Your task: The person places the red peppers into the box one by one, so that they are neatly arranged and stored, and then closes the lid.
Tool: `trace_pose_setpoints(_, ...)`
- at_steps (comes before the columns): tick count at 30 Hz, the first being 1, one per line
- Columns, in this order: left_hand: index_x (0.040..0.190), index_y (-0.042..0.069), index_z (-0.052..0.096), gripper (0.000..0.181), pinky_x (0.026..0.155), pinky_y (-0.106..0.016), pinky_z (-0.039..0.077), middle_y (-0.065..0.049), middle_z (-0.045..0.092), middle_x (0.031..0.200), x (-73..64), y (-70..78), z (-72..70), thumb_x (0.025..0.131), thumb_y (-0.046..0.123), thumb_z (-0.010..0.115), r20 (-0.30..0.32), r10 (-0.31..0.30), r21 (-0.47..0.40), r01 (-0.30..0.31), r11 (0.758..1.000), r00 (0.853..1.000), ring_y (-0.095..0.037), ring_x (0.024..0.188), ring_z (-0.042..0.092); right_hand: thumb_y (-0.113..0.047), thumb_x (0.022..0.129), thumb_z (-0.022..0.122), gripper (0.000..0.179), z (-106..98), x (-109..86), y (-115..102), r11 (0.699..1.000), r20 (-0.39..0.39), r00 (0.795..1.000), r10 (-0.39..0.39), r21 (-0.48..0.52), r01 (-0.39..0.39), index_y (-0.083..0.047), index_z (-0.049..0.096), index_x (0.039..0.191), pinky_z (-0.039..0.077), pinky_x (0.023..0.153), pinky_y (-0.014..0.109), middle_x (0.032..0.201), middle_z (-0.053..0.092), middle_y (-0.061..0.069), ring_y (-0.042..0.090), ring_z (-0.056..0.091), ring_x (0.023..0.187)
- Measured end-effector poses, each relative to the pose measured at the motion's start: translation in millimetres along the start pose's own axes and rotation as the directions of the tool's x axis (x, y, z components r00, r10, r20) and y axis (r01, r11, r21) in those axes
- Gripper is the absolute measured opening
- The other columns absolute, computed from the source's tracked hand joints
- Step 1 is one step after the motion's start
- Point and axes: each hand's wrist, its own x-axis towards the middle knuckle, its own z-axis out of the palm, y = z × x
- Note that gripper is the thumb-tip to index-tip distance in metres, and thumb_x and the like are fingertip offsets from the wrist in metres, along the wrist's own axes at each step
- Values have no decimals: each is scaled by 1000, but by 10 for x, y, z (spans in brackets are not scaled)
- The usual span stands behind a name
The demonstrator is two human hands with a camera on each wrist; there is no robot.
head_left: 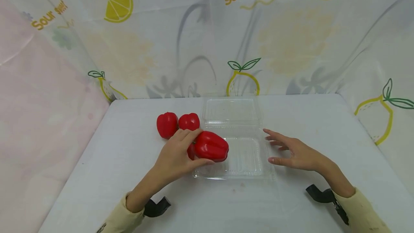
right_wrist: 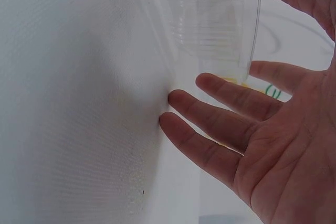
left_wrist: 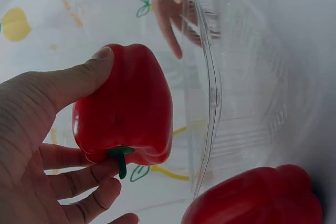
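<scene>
My left hand [head_left: 177,154] grips a red bell pepper [head_left: 211,146] between thumb and fingers, over the left part of a clear plastic clamshell box [head_left: 245,154]. In the left wrist view the held pepper [left_wrist: 126,103] shows its green stem, level with the box's rim. Partly hidden behind that hand is another red pepper [head_left: 191,151], beside the box's left edge. My right hand [head_left: 299,154] is at the box's right side with fingers spread and nothing held. In the right wrist view, its fingers [right_wrist: 210,119] lie near the box wall [right_wrist: 215,30].
Two more red bell peppers, one at the left [head_left: 167,125] and one nearer the box [head_left: 189,121], sit on the white table [head_left: 129,128]. The box's lid [head_left: 231,110] lies folded back, away from me. Behind the table hangs a lemon-printed cloth [head_left: 194,46].
</scene>
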Motion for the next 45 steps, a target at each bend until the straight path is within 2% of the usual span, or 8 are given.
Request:
trace_pose_setpoints(8,126,14,61,75,70,-25,52,1,62,103,18,116,147,65,50,89,30,-12,21,12,1000,999,-11,89,53,-39,88,74,86,15,10,-14,1000,1,1000,18,-24,-18,-13,27,156,49,93,51,141,52,14,31,57,122)
trace_pose_setpoints(15,126,12,61,76,72,-26,53,0,63,104,40,223,262,65,49,89,33,6,1,-6,1000,999,-13,93,55,-39,88,74,86,9,7,-16,1000,-5,1000,11,-26,-12,-13,28,155,50,92,50,140,53,13,30,58,120)
trace_pose_setpoints(24,128,9,60,78,76,-27,53,-2,66,106,53,332,429,70,56,83,68,30,53,-33,998,997,-15,95,56,-40,88,73,85,19,7,-1,1000,-7,1000,8,-30,-8,-14,28,155,51,91,50,140,53,13,30,58,119)
trace_pose_setpoints(35,130,9,58,77,76,-29,54,-4,65,110,55,473,609,73,55,81,147,-22,81,11,997,989,-17,94,58,-39,88,73,84,13,2,1,999,-15,1000,-14,-37,14,-14,29,155,52,91,49,139,54,12,29,59,118)
trace_pose_setpoints(45,125,10,59,72,74,-28,53,-3,64,106,85,507,708,75,57,79,184,-52,81,38,996,982,-16,91,58,-38,88,73,84,15,9,-12,999,-14,1000,-9,-43,9,-12,29,155,52,90,49,139,54,13,30,59,119)
